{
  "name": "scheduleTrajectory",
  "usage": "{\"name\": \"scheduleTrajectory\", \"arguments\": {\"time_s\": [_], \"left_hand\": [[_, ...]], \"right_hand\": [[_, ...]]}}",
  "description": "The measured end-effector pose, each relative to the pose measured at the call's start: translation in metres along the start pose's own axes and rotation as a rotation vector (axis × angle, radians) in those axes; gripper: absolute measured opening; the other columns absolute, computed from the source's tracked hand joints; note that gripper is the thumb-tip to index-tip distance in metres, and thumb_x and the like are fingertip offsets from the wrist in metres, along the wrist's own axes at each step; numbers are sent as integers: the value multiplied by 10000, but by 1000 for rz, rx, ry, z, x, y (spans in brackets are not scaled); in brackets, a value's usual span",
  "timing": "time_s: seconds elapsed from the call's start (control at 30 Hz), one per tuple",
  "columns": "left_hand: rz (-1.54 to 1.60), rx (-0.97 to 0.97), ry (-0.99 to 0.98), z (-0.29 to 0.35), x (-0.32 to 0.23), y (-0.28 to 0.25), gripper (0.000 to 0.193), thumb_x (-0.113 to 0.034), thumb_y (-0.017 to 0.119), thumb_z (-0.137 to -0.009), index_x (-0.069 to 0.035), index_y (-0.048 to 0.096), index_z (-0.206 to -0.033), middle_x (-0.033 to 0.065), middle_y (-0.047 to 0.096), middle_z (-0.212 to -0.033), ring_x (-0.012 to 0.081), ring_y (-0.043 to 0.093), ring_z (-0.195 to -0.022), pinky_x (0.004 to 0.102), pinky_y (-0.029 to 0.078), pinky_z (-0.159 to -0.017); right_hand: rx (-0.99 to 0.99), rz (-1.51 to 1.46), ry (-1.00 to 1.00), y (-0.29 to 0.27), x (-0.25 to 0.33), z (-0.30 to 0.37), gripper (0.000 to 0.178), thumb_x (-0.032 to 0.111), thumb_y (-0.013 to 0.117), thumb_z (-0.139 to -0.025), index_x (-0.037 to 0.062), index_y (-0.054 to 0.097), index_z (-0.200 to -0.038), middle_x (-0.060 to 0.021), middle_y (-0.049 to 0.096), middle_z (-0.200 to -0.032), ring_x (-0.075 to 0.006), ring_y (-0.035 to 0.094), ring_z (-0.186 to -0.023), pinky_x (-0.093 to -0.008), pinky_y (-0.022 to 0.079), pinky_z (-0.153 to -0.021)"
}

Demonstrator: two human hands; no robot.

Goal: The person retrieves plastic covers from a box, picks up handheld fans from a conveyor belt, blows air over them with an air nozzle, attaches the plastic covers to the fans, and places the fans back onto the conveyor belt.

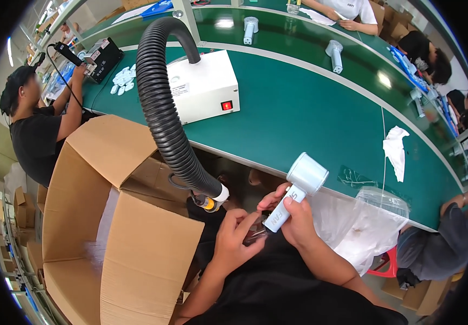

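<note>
A light blue handheld fan is tilted in front of me, its round head up and to the right. My right hand is closed around its handle, thumb along the side. At the lower end of the handle, my left hand is closed with thumb and fingers bent inward. Between those fingers and the handle end shows a small, shiny, see-through piece, too blurred to name. Just above my left hand hangs the white nozzle of a black corrugated hose, with a yellow-and-black fitting beside it.
A white box machine with a lit red switch stands on the green table. An open carton is at my left. Plastic bags hang at the right. More fans sit on a conveyor beyond; co-workers work around.
</note>
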State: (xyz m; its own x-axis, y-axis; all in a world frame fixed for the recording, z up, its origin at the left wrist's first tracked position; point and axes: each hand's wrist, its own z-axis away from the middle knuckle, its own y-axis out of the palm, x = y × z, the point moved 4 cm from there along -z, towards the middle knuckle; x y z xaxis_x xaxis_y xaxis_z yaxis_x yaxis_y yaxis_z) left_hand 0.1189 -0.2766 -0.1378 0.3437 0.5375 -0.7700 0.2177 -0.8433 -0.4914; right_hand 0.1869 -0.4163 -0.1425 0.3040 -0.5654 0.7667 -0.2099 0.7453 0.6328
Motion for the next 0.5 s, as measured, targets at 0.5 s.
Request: {"name": "scheduleTrajectory", "arguments": {"time_s": [0.5], "left_hand": [[1314,209,-476,51,33,46,470,-39,658,-886,56,481,-1311,146,531,-1311,223,544,-1187,372,405,-1039]], "right_hand": [[452,194,98,7,0,13,457,339,634,-890,-13,532,-1165,-222,611,-1178,-317,615,-1090,-457,464,-977]]}}
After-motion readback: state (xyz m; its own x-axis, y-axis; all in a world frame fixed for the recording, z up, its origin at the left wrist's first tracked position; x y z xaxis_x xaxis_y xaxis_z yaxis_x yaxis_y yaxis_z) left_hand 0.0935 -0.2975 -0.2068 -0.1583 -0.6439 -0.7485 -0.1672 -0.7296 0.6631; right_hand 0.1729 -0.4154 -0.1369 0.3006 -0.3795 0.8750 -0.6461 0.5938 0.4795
